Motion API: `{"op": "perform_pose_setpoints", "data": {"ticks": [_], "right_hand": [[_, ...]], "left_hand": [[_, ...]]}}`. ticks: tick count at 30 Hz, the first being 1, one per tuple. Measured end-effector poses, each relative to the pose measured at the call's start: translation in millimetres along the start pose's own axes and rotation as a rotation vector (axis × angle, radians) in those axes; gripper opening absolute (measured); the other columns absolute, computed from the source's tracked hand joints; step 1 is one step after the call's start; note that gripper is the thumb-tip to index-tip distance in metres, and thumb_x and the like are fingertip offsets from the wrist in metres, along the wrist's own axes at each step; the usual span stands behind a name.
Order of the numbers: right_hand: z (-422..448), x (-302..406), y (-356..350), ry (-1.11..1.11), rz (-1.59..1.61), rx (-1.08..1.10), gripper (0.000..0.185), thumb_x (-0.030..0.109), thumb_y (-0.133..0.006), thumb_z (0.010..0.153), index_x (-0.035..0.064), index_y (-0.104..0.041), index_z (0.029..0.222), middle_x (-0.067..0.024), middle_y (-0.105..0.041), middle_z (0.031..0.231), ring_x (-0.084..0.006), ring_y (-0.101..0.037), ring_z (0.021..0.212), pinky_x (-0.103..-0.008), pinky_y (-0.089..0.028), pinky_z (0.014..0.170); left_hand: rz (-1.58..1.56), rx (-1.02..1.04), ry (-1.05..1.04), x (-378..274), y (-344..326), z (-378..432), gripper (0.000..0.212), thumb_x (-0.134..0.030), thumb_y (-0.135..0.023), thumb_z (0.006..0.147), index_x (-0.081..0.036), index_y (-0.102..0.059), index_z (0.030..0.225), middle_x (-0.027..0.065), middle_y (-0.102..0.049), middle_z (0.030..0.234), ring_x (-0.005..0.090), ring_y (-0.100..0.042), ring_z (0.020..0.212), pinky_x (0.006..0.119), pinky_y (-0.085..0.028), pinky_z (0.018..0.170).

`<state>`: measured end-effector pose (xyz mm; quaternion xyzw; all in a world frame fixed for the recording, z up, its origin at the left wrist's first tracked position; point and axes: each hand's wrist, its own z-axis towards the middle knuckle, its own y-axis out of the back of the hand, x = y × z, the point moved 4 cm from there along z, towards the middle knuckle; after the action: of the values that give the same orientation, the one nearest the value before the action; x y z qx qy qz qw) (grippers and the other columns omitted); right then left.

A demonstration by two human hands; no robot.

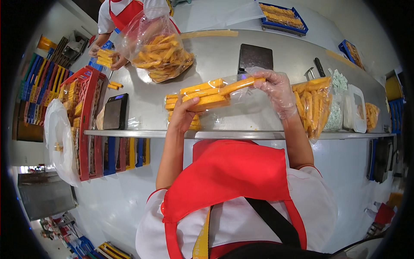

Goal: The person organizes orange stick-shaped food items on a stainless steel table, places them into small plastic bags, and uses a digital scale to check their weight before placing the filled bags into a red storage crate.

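My left hand (184, 113), bare, grips a clear plastic bag of yellow-orange sticks (207, 97) above the steel table. My right hand (275, 90), in a clear plastic glove, holds the end of one stick (241, 85) at the bag's mouth; the stick's other end lies inside the bag. Beneath my left hand, more packed sticks (195, 124) rest near the table edge. Beyond my right hand is a black scale (255, 58). A larger clear bag of sticks (313, 105) stands right of my right wrist.
A co-worker's hands (116, 61) hold sticks beside a big open bag (161, 56) at the back left. A second scale (115, 111) and a red crate (84, 113) are at left. At right lie a black-handled knife (319, 67), a peeler-like tool (310, 73) and a white plastic tub (357, 108).
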<state>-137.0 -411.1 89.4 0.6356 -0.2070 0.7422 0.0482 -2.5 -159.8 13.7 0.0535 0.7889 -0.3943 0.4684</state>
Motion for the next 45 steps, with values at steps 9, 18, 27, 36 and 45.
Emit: {"op": "perform_pose_setpoints", "data": {"ticks": [9,18,27,36,45], "right_hand": [[-6.4,1.3,1.9,0.084,-0.061,0.040,0.020,-0.001,-0.071,0.078,-0.0002,-0.069,0.098,-0.0078,-0.068,0.098,-0.0136,-0.061,0.093,-0.0268,-0.048,0.087],[1.5,-9.6,0.6,0.077,-0.020,-0.083,0.020,-0.002,-0.068,0.081,-0.0008,-0.067,0.101,-0.0094,-0.068,0.100,-0.0147,-0.063,0.091,-0.0269,-0.051,0.084],[12.1,-23.9,-0.8,-0.037,0.315,-0.106,0.024,-0.001,-0.066,0.083,-0.0044,-0.063,0.106,-0.0158,-0.067,0.100,-0.0216,-0.066,0.085,-0.0317,-0.055,0.081],[10.6,-11.9,-6.0,0.102,0.171,-0.106,0.022,-0.001,-0.067,0.083,-0.0039,-0.062,0.104,-0.0150,-0.067,0.099,-0.0219,-0.066,0.085,-0.0328,-0.054,0.082],[24.5,-3.6,53.1,0.185,0.272,-0.427,0.020,0.002,-0.067,0.084,-0.0041,-0.061,0.102,-0.0118,-0.064,0.088,-0.0191,-0.064,0.077,-0.0311,-0.055,0.076]], "left_hand": [[-0.005,0.001,-0.057,-4.0,-3.2,0.1,0.064,-0.012,-0.069,0.082,-0.004,-0.032,0.134,0.0141,-0.053,0.122,0.0259,-0.057,0.111,0.039,-0.051,0.089],[0.004,-0.029,-0.264,-9.3,3.0,1.9,0.059,-0.009,-0.069,0.081,-0.006,-0.036,0.130,0.0119,-0.052,0.121,0.0240,-0.054,0.112,0.038,-0.045,0.096],[0.024,-0.006,-0.395,-19.9,0.2,-9.3,0.063,0.000,-0.071,0.073,-0.010,-0.038,0.125,0.0081,-0.050,0.117,0.0222,-0.052,0.110,0.035,-0.041,0.099],[-0.051,-0.060,-0.343,-16.0,18.4,-2.7,0.053,-0.001,-0.069,0.076,-0.008,-0.043,0.122,0.0104,-0.054,0.115,0.0246,-0.054,0.110,0.037,-0.043,0.099],[-0.271,-0.049,-0.489,-55.7,65.6,-18.8,0.047,-0.023,-0.064,0.086,-0.006,-0.048,0.127,0.0134,-0.055,0.125,0.0295,-0.052,0.119,0.045,-0.039,0.104]]}}
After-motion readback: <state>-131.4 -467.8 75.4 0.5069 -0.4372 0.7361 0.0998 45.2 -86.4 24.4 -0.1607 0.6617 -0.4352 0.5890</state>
